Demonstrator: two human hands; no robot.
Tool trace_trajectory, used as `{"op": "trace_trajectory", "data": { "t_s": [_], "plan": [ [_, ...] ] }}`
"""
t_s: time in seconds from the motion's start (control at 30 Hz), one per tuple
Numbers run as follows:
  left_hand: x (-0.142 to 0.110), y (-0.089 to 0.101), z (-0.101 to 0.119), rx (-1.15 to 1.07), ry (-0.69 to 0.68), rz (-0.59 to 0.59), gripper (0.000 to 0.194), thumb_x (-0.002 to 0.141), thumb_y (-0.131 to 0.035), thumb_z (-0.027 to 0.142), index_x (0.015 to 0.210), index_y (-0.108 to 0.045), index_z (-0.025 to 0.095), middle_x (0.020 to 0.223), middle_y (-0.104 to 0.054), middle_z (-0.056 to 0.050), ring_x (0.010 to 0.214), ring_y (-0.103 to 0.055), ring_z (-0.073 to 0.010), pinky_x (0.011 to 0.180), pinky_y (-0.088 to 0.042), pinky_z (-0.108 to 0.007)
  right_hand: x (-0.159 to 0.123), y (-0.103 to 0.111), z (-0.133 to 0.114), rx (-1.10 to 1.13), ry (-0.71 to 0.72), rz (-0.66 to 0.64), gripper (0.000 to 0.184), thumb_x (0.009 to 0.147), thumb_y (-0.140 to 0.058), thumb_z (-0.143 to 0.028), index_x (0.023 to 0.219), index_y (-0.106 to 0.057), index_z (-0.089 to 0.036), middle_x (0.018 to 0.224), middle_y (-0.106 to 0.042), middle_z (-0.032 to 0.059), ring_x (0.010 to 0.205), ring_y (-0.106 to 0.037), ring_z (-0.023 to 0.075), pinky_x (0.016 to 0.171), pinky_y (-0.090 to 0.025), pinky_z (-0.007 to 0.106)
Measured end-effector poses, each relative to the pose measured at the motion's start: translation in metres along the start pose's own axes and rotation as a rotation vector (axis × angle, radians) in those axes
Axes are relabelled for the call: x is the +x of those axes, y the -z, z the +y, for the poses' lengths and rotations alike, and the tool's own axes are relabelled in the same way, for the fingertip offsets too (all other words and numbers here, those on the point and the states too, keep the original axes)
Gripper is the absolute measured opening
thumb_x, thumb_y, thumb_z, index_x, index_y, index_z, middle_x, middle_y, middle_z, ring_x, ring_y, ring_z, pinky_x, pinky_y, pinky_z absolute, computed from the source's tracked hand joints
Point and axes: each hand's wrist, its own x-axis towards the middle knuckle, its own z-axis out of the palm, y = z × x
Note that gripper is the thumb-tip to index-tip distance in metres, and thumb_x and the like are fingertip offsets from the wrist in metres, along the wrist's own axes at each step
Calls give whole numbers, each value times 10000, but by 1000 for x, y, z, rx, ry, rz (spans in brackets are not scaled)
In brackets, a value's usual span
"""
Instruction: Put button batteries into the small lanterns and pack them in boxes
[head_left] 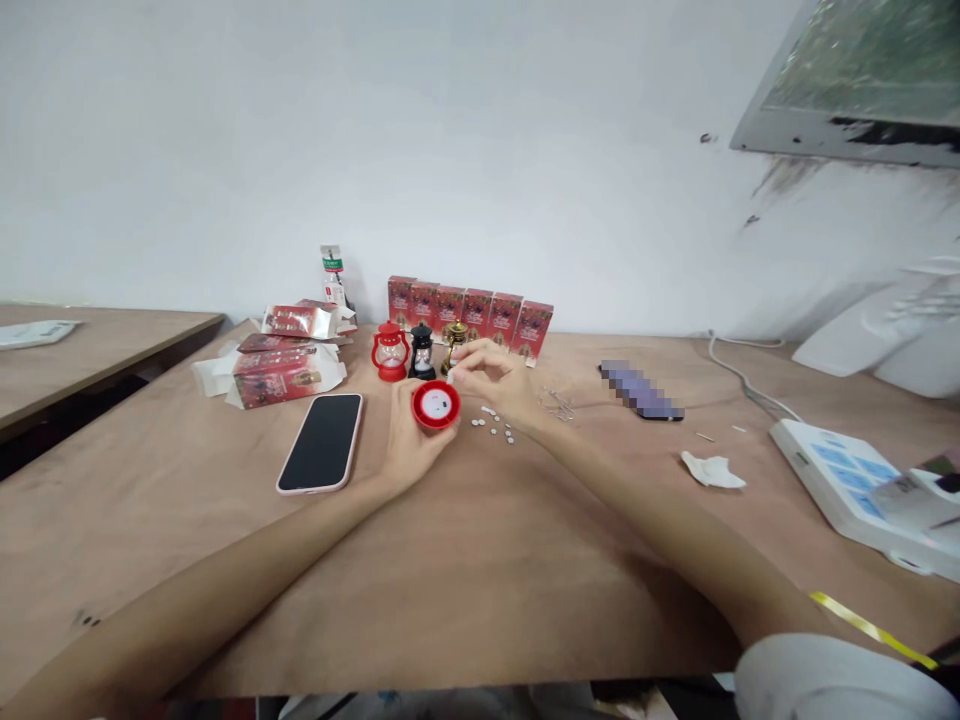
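My left hand [412,440] is wrapped round a small red lantern [436,404], its round base turned toward me with a white disc inside the red rim. Close over the lantern's upper right edge, my right hand [491,378] pinches a small white piece [451,377] too tiny to name. Behind my hands stand a red lantern [391,352], a black lantern [422,352] and a gold lantern [454,335], partly hidden by my right hand. Several small pale round pieces [493,431] lie scattered on the table just right of the held lantern.
Several red boxes [465,312] stand in a row at the back. Opened red cartons [281,375] lie at the left, near a phone [321,444]. Screws or pins [559,403], a blurred phone [641,390], crumpled paper [712,470] and a white device [847,485] are to the right.
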Motion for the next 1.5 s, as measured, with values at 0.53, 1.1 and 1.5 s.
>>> {"op": "trace_trajectory", "data": {
  "t_s": [0.53, 1.1, 1.5],
  "plan": [
    [0, -2, -3, -101, 18, 5, 350, 745, -609, 243, 1041, -425, 230, 1014, -491, -43, 955, -527, -212, 844, -488, -406, -19, -17, -2, -57, 127, 1, 134, 837, -607, -299, 774, -680, -206, 909, -596, 40, 869, -590, 139, 815, -502, 320],
    [-2, -1, -6, -52, 50, 11, 381, 697, -623, 221, 1027, -434, 249, 1019, -496, -55, 954, -498, -233, 844, -435, -400, -11, 3, -5, -216, 353, -260, 163, 898, -500, -265, 835, -631, -190, 977, -594, 81, 908, -590, 154, 818, -517, 332],
    [-3, 0, -9, 96, 9, -19, 369, 714, -628, 246, 1031, -445, 197, 1025, -488, -66, 960, -479, -227, 827, -421, -387, -7, 7, -1, -291, 458, -334, 146, 874, -521, -218, 793, -640, -193, 984, -632, 90, 897, -598, 160, 766, -526, 314]
  ]
}}
